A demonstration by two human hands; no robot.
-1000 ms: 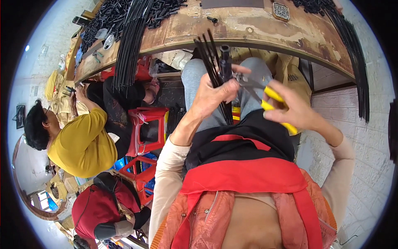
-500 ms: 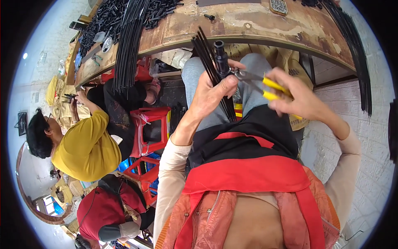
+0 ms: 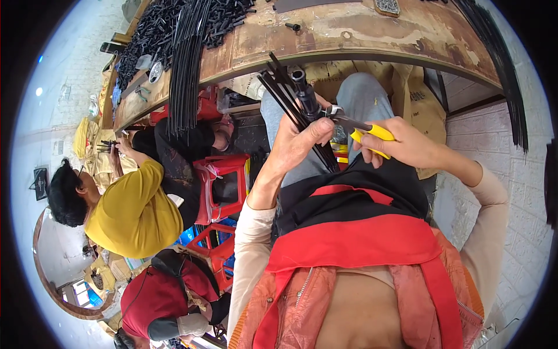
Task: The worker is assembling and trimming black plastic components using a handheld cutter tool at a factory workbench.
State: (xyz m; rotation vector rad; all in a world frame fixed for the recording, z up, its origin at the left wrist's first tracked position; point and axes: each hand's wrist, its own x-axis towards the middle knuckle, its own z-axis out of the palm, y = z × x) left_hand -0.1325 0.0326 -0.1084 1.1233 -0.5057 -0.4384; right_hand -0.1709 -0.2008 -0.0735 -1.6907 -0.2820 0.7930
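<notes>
1. Left hand (image 3: 299, 142): grasping the black rods (image 3: 281, 100) as a loose, tilted bundle, plus one black tube (image 3: 306, 96), its open end up. Thumb pressed near the tube's lower end.
2. Right hand (image 3: 401, 145): grasping the pliers (image 3: 376, 132) by their yellow handles. Metal head reaches the tube's lower end, by the left thumb. Cannot tell if the jaws are biting on anything; the bright metal there is too small to read.
3. Location: tube, rods and pliers are all up over the lap, just short of the desk (image 3: 372, 38) edge. None of the three rests on the desk.
4. Done, my read: tube is in hand, pliers at its lower end. Whether it's fixed to a rod, can't tell.
5. Left, my read: this piece looks mid-step, since hands and tool are all on it. Plenty of stock: big pile of black tubes (image 3: 145, 58) on the desk's left, rod bundles hanging over the edge at left (image 3: 185, 87) and right (image 3: 503, 75), one loose tube (image 3: 293, 26) between.
</notes>
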